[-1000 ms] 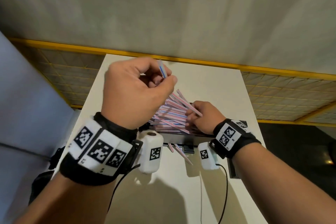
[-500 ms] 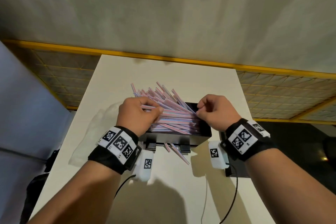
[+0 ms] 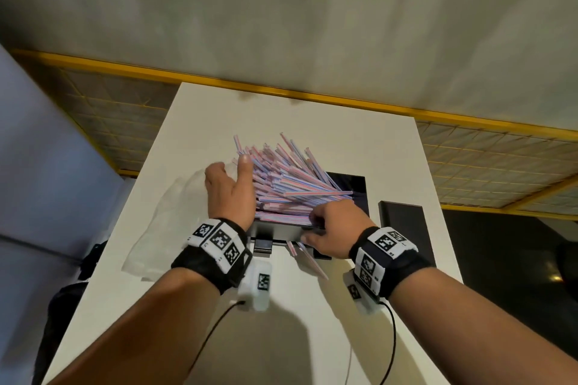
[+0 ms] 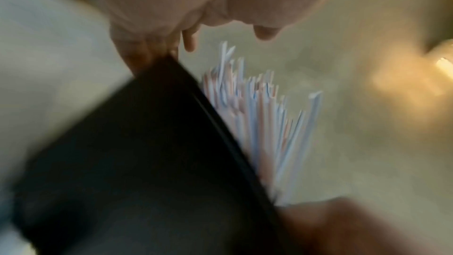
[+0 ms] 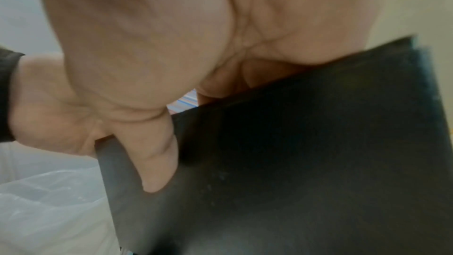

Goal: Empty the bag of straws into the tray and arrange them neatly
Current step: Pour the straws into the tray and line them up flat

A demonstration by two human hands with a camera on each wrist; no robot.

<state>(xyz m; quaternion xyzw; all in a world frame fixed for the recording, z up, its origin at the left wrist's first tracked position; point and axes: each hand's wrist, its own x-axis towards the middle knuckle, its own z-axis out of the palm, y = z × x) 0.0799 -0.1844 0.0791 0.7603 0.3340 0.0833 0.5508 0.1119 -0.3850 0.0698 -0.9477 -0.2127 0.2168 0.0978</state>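
A heap of pink-and-blue striped straws (image 3: 291, 178) lies askew in the black tray (image 3: 353, 187), their far ends fanning out past its left rim. My left hand (image 3: 231, 184) is flat with straight fingers and thumb up, pressing against the left side of the heap. My right hand (image 3: 328, 225) grips the tray's near wall; the right wrist view shows its thumb (image 5: 159, 162) on the outer wall (image 5: 318, 162) and the fingers over the rim. The left wrist view is blurred, with straws (image 4: 259, 115) beside the tray's dark wall (image 4: 147, 162).
The empty clear plastic bag (image 3: 165, 222) lies crumpled on the white table (image 3: 312, 122), left of the tray. A flat black panel (image 3: 403, 225) sits to the tray's right. Two or three stray straws (image 3: 308, 256) lie on the table by the tray's near side.
My left hand let go of its pinched straws and moved to press flat against the heap's left side. My right hand dropped from the straws to the tray's near wall.
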